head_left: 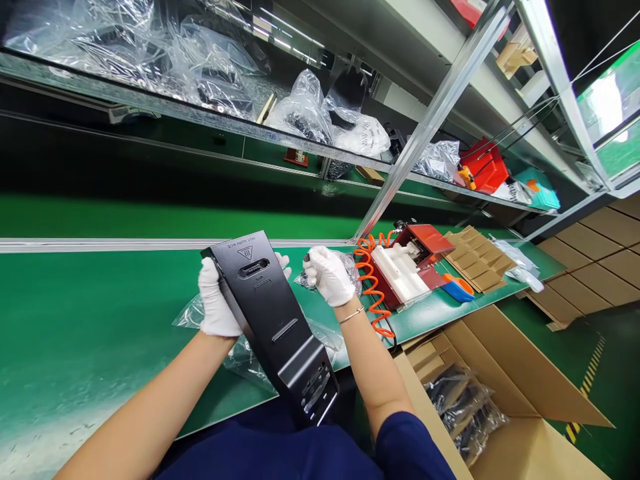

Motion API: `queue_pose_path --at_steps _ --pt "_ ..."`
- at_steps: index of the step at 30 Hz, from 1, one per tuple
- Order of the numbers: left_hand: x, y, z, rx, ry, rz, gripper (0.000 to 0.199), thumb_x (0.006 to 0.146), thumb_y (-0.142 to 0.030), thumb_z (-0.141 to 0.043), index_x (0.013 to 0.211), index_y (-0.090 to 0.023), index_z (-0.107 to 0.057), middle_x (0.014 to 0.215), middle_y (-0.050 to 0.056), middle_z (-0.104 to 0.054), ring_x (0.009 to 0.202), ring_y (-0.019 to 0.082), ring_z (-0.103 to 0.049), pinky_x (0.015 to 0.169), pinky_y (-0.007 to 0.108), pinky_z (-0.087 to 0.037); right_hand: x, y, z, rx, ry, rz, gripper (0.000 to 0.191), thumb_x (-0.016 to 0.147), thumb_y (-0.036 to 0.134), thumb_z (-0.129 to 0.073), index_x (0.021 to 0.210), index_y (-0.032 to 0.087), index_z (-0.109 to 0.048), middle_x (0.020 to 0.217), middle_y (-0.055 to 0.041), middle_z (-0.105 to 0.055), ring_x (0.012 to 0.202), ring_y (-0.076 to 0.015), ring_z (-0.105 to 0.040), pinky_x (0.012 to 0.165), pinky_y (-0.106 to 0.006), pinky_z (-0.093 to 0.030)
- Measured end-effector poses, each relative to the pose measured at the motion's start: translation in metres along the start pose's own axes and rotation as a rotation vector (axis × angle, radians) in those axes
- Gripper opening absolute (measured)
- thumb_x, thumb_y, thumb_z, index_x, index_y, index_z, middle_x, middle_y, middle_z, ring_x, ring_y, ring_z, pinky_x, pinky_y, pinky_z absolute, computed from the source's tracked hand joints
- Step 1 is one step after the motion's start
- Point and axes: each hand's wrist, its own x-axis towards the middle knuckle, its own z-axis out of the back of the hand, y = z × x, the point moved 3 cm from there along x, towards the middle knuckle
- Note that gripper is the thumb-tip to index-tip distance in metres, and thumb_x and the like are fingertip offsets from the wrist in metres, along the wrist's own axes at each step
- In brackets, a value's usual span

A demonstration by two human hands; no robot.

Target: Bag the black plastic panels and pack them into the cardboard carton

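A long black housing with a "hot surface" mark (273, 307) is tilted in front of my body, its lower end near my waist. My left hand (217, 303), in a white glove, wraps round its upper left side, and fingertips show at its right edge. To the right, apart from the housing, my gloved right hand (329, 275) is closed with its fingers curled; a small dark thing shows at the fingertips, too small to name. Clear plastic film (250, 360) lies on the green table (125, 287) beneath the housing, and a clear bag (350, 267) is behind my right hand.
A red and white fixture (400, 270) stands right of an orange coiled hose (367, 273). Beyond are cardboard dividers (477, 257) and a tape roll (459, 288). An open carton (530, 373) with bagged parts sits at lower right. A shelf (200, 110) holding plastic bags spans above.
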Motion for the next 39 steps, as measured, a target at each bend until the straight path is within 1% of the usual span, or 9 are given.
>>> queue_pose_path --at_steps 5,9,12,14,17,24,30,34,39 --pt "0.0 0.004 0.004 -0.082 0.003 0.014 0.091 0.072 -0.081 -0.065 0.133 -0.014 -0.065 0.126 0.018 -0.072 0.111 0.036 -0.07 0.088 0.049 -0.062 -0.004 0.004 -0.004 -0.009 0.025 -0.025 0.053 0.056 0.052 -0.093 0.078 0.023 -0.055 0.073 0.0033 -0.063 0.059 -0.0083 -0.056 0.049 -0.019 -0.045" --pt "0.001 0.008 0.0 -0.122 0.012 0.023 0.083 0.077 -0.078 -0.062 0.129 -0.014 -0.067 0.119 0.017 -0.075 0.107 0.037 -0.072 0.096 0.053 -0.059 -0.003 0.008 -0.021 -0.304 -0.054 0.178 0.035 0.068 0.05 -0.084 0.07 0.022 -0.062 0.078 0.0006 -0.063 0.081 -0.0155 -0.064 0.074 -0.029 -0.055" --pt "0.002 0.008 -0.002 -0.147 -0.124 -0.032 0.063 0.09 -0.068 -0.051 0.122 -0.018 -0.071 0.113 0.011 -0.078 0.1 0.03 -0.074 0.098 0.045 -0.059 -0.006 0.008 -0.043 -0.508 -0.049 0.366 0.025 0.075 0.042 -0.079 0.065 0.023 -0.064 0.096 -0.0045 -0.069 0.119 -0.0231 -0.061 0.104 -0.037 -0.048" --pt "0.001 0.008 -0.003 -0.167 -0.2 -0.055 0.057 0.095 -0.063 -0.047 0.119 -0.018 -0.073 0.108 0.009 -0.079 0.093 0.026 -0.075 0.095 0.039 -0.06 -0.007 0.003 -0.055 -0.603 -0.028 0.404 0.024 0.078 0.038 -0.076 0.064 0.024 -0.062 0.097 -0.0048 -0.069 0.129 -0.0238 -0.056 0.111 -0.038 -0.042" --pt "0.0 0.009 -0.002 -0.192 -0.262 -0.07 0.052 0.094 -0.06 -0.05 0.113 -0.017 -0.074 0.1 0.008 -0.08 0.089 0.025 -0.076 0.093 0.037 -0.061 -0.008 -0.005 -0.061 -0.685 -0.041 0.429 0.027 0.08 0.036 -0.072 0.063 0.024 -0.055 0.091 -0.0041 -0.067 0.129 -0.0239 -0.056 0.112 -0.039 -0.04" --pt "0.005 0.014 0.009 -0.221 -0.242 -0.087 0.046 0.089 -0.059 -0.06 0.108 -0.019 -0.073 0.093 0.007 -0.08 0.113 0.032 -0.072 0.104 0.045 -0.057 -0.001 -0.015 -0.057 -0.678 -0.095 0.408 0.027 0.078 0.034 -0.069 0.063 0.024 -0.05 0.095 -0.0051 -0.064 0.123 -0.0252 -0.058 0.107 -0.04 -0.042" --pt "0.012 0.014 0.01 -0.207 -0.172 -0.024 0.058 0.085 -0.067 -0.059 0.114 -0.019 -0.071 0.103 0.011 -0.079 0.122 0.037 -0.067 0.105 0.052 -0.055 0.016 -0.035 -0.044 -0.399 -0.137 0.199 0.024 0.069 0.029 -0.072 0.088 0.023 -0.059 0.106 -0.0024 -0.067 0.097 -0.0173 -0.063 0.097 -0.035 -0.05" --pt "0.013 0.012 0.011 -0.212 -0.225 -0.009 0.057 0.085 -0.069 -0.057 0.108 -0.018 -0.072 0.096 0.011 -0.079 0.12 0.037 -0.068 0.106 0.053 -0.054 0.024 -0.043 -0.035 -0.202 -0.087 0.134 0.034 0.072 0.038 -0.069 0.101 0.022 -0.062 0.109 -0.0039 -0.067 0.102 -0.018 -0.064 0.103 -0.036 -0.049" --pt "0.01 0.011 0.01 -0.166 -0.266 0.005 0.059 0.088 -0.071 -0.051 0.107 -0.02 -0.074 0.101 0.01 -0.08 0.121 0.036 -0.067 0.106 0.051 -0.055 0.015 -0.032 -0.038 -0.356 -0.023 0.216 0.037 0.081 0.046 -0.068 0.11 0.023 -0.062 0.122 -0.0068 -0.067 0.117 -0.0204 -0.061 0.11 -0.037 -0.047"
